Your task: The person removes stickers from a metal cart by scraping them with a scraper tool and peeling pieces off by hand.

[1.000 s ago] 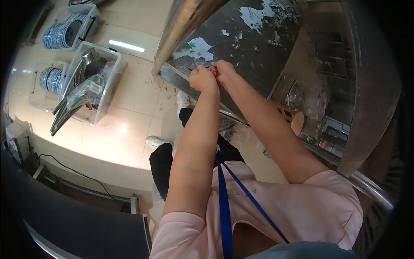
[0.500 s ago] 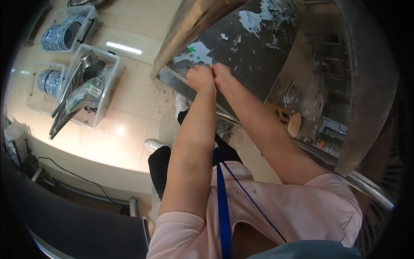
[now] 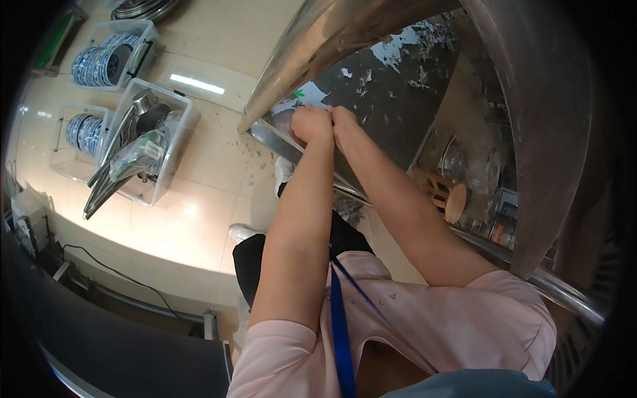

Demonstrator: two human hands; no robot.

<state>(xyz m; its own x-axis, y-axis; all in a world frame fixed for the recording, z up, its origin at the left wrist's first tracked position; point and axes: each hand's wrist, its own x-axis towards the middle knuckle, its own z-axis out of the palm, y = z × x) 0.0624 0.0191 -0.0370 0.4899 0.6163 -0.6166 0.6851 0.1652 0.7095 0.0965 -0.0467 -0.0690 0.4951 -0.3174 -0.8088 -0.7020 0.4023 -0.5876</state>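
My left hand [image 3: 312,123] and my right hand [image 3: 343,119] are side by side at the near left corner of a dark lower shelf [image 3: 398,126]. Both have their fingers curled closed; what they pinch, if anything, is too small and hidden to make out. Just beyond them on the shelf lies a torn white film piece [image 3: 310,94] with a green leaf print. A second torn pale piece [image 3: 391,50] and grey scraps [image 3: 434,40] lie farther back.
A curved metal panel [image 3: 298,46] arches above the shelf. On the floor at left stand plastic boxes with blue-patterned plates [image 3: 99,65] and a bin [image 3: 182,132] of metal ware. A wooden rack [image 3: 455,202] and a metal rail [image 3: 564,288] are at right.
The view has shifted, and the metal panel now covers more of the shelf's back. My hands stay close together at the shelf corner, fingers still closed.
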